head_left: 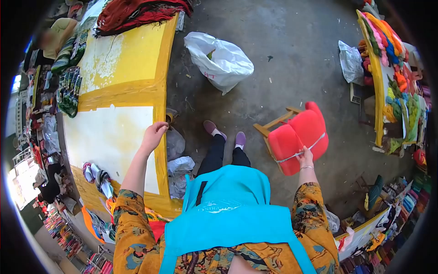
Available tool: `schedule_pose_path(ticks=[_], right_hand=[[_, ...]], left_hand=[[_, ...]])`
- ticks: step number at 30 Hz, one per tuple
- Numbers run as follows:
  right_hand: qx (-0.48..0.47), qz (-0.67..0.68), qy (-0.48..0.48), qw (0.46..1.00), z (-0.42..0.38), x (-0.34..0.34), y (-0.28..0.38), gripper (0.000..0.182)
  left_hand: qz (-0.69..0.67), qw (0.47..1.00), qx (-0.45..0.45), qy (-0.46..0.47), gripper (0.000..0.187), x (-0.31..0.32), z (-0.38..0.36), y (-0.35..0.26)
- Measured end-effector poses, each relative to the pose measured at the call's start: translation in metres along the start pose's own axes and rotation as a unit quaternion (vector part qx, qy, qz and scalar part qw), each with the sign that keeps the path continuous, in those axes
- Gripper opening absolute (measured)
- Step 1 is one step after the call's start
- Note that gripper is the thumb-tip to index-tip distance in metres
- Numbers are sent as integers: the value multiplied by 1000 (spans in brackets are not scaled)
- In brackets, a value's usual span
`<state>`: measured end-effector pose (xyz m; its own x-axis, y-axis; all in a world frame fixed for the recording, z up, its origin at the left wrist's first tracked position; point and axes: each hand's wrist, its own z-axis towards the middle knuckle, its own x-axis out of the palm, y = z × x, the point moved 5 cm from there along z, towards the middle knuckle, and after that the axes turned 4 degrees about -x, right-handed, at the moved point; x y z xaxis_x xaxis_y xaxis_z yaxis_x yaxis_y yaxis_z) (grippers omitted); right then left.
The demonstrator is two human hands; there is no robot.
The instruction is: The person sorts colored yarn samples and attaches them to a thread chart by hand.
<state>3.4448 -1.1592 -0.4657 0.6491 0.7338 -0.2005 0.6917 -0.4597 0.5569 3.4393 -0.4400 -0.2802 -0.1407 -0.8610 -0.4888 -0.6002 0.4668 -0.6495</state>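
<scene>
My left hand (pixel 156 136) hovers by the yellow edge of the white-topped table (pixel 114 141). Its fingers are curled together, and whatever may be between them is too small to make out. On the other side, my right hand (pixel 305 157) closes on a pale strap (pixel 287 158) stretched across a red padded chair (pixel 299 132). The chair has wooden legs, and its seat and back are turned at an angle to me. A turquoise apron (pixel 228 228) covers my front.
A white woven sack (pixel 223 64) stands open on the grey floor ahead. Dark red yarn (pixel 137 16) and green skeins (pixel 69 91) lie on the left tables. Bright yarn hangs over a yellow-edged table (pixel 375 68) at right. Plastic bags (pixel 180 166) sit under the left table edge.
</scene>
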Motion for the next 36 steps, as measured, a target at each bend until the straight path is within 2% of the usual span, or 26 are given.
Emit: schedule_pose_path(ticks=[3,6,10,12,15,18,19,23,25,26,27,28,29,30,31,33,35,36], right_hand=[[-22,-58,19,998,13,68,9,9],[-59,-118,25,991,12,135,15,7],[-107,-212,31,971,24,206,3,6],[-90,-255,62,961,38,223,-15,10],[-126,-262,76,954,54,240,-45,9],[-123,-279,65,950,14,267,-52,5],[-141,-270,87,948,11,274,-59,6],[-166,-351,36,921,15,274,-62,13],[-157,-601,15,783,33,272,-57,24],[-213,-666,22,714,46,275,-54,32],[-245,-683,-51,686,18,300,-27,34],[-278,-694,-124,653,-36,356,11,36],[-297,-660,-93,683,-65,407,32,46],[-437,-574,-11,692,-53,444,30,57],[-472,-504,65,721,-50,494,33,70],[-522,-498,115,682,-87,604,63,89],[-588,-461,133,652,-102,694,83,74],[-524,-550,150,632,-97,731,88,57]], left_hand=[[-32,999,-1,-33,23,-12,35,-2],[-18,996,38,-72,22,-26,66,-10],[-14,996,32,-77,22,-43,94,-8],[-22,997,44,-66,23,-45,101,-9],[-44,996,36,-68,22,-48,111,-7],[-97,992,27,-80,20,-51,122,-4],[-85,990,47,-99,20,-55,124,-11],[-15,988,77,-131,21,-71,149,-40],[125,954,147,-231,30,-79,160,-63],[120,956,145,-226,30,-77,171,-65],[163,949,141,-229,37,-73,180,-66],[205,940,139,-233,45,-68,188,-66],[250,932,129,-229,56,-60,194,-61],[268,926,121,-237,55,-58,196,-64],[286,919,111,-246,54,-57,197,-66],[279,920,117,-249,53,-58,199,-58],[274,922,112,-251,52,-59,202,-57],[270,923,111,-252,52,-59,202,-55]])
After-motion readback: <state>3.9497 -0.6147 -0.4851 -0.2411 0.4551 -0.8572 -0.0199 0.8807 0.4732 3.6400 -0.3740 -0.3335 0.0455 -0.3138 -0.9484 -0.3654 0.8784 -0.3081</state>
